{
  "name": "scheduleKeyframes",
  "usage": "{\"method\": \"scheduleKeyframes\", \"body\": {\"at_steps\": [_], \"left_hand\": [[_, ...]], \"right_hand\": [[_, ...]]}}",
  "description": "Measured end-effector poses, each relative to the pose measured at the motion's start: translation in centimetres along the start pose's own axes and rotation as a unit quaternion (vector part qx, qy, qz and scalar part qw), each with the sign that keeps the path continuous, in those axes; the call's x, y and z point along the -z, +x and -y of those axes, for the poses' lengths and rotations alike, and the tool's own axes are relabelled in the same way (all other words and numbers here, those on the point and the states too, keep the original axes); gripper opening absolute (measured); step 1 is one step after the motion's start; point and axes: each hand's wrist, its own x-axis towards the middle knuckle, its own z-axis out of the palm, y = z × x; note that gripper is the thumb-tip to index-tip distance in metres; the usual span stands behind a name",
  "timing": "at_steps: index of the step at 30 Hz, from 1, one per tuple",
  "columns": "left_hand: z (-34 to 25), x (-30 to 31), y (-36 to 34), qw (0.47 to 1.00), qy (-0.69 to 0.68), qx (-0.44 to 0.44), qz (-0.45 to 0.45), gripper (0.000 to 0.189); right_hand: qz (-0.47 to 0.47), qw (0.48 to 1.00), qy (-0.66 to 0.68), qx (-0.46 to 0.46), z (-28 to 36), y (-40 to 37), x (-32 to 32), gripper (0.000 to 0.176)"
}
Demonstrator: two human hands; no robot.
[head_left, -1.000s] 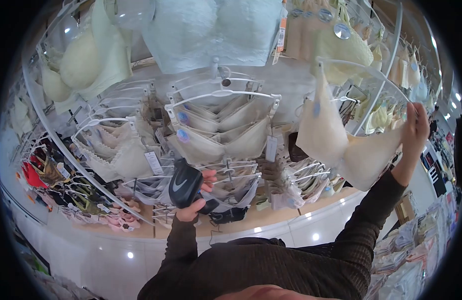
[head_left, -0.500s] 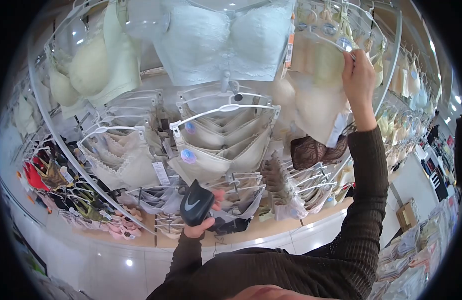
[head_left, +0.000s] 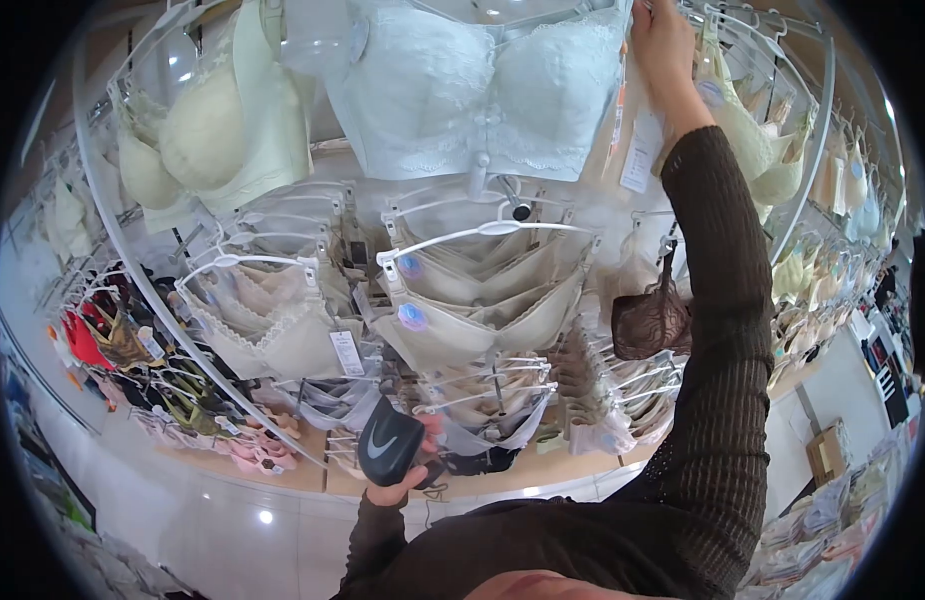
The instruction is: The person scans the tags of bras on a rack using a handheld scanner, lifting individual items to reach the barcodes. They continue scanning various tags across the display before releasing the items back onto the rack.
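Observation:
My left hand (head_left: 408,478) is wrapped round a dark handheld scanner (head_left: 389,440), low in the middle of the view. My right arm is raised, and my right hand (head_left: 666,45) is at the top edge beside a light blue lace bra (head_left: 483,95). Its fingertips are partly cut off, so what they hold, if anything, is hidden. A white tag (head_left: 638,160) hangs just below that hand. Cream bras (head_left: 453,325) hang in a row beneath the blue one, and a brown lace bra (head_left: 648,325) hangs next to my right sleeve.
Pale green bras (head_left: 208,130) hang at the upper left, others at the upper right. A curved transparent panel edge (head_left: 148,275) runs down the left side. Red and patterned bras (head_left: 88,340) hang further left. A cardboard box (head_left: 828,452) stands at the lower right.
My right hand has moved up and left, from the beige bras to beside the blue bra. The beige bras have mostly gone from view there. My left hand still holds the scanner.

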Motion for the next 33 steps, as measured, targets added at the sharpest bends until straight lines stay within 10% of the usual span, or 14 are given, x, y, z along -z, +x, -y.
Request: {"method": "scheduleKeyframes", "body": {"at_steps": [3, 4, 5, 33], "left_hand": [[-0.1, 0.2, 0.0, 1.0, 0.0, -0.008, -0.008, 0.044], [-0.4, 0.0, 0.0, 1.0, -0.003, -0.004, -0.017, 0.043], [-0.6, -0.1, 0.1, 1.0, -0.005, -0.001, -0.027, 0.043], [-1.1, 0.0, -0.5, 0.999, 0.025, -0.006, 0.025, 0.052]], "right_hand": [[0.015, 0.999, 0.004, -0.046, -2.6, 1.1, -5.4, 0.026], [0.038, 0.931, 0.311, -0.189, -3.9, 1.2, -8.3, 0.033], [0.057, 0.751, 0.581, -0.309, -4.5, 1.2, -9.9, 0.041], [0.093, 0.732, 0.606, -0.297, 2.6, -2.1, -5.3, 0.048]]}}
